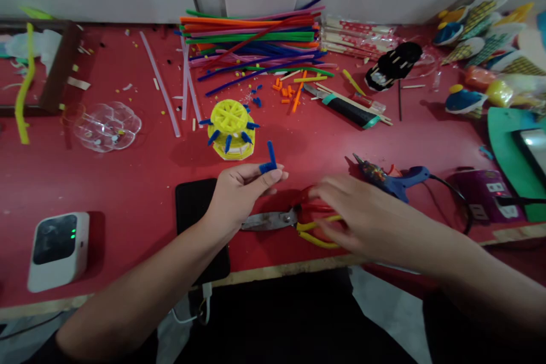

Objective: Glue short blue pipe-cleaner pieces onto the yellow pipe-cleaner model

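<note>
My left hand [245, 190] pinches a short blue pipe cleaner piece [271, 158] between thumb and fingers. One end of the piece stands up, and the rest is bent sideways. My right hand [345, 213] is smeared by motion at the red and yellow handles of a pair of scissors [273, 220]; whether it grips them I cannot tell. The scissor blades point left, below my left hand. Just beyond that hand stands a yellow pipe cleaner model [232, 128] with a wheel-like top and several blue pegs sticking out around it.
A pile of coloured pipe cleaners [256, 40] lies at the back. A utility knife [350, 111] and a blue glue gun [388, 179] lie to the right. A black phone [191, 205] is partly under my left forearm. A white device [60, 250] and clear flower-shaped tray [106, 128] are at left.
</note>
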{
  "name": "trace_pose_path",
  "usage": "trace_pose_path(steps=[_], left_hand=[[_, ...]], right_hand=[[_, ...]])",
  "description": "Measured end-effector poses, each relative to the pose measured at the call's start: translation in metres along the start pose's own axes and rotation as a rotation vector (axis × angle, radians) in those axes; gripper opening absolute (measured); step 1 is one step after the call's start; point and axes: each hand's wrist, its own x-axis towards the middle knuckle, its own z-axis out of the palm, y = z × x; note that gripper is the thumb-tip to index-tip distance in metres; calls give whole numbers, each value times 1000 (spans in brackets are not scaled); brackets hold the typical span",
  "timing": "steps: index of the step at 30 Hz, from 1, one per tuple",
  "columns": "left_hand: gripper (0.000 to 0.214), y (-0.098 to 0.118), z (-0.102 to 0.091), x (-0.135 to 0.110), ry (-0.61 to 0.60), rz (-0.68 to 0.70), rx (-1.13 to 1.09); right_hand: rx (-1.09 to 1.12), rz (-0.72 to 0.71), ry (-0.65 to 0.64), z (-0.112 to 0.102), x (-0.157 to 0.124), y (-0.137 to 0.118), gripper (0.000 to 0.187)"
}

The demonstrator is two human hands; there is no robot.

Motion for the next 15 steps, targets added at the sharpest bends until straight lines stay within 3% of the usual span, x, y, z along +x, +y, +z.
trace_pose_path(steps=[2,4,7,10,12,15], left_hand=[[20,0,0,0,-3,34,7],[17,-1,0,0,-8,59,26],[17,-2,-1,0,-10,79,43],[20,-3,-3,0,-11,99,6],[21,-4,-3,1,-1,97,-2],[24,-2,-1,1,-20,38,37]], right_hand=[[-122,-45,-141,6,-11,-2,27],[-227,-70,-138,17,-18,-3,31],[-293,-29,-119,27,-25,0,20],[-334,126,-153,21,-40,11,5],[-356,254,-154,10,-56,21,23],[-298,388,-162,-7,-76,37,34]])
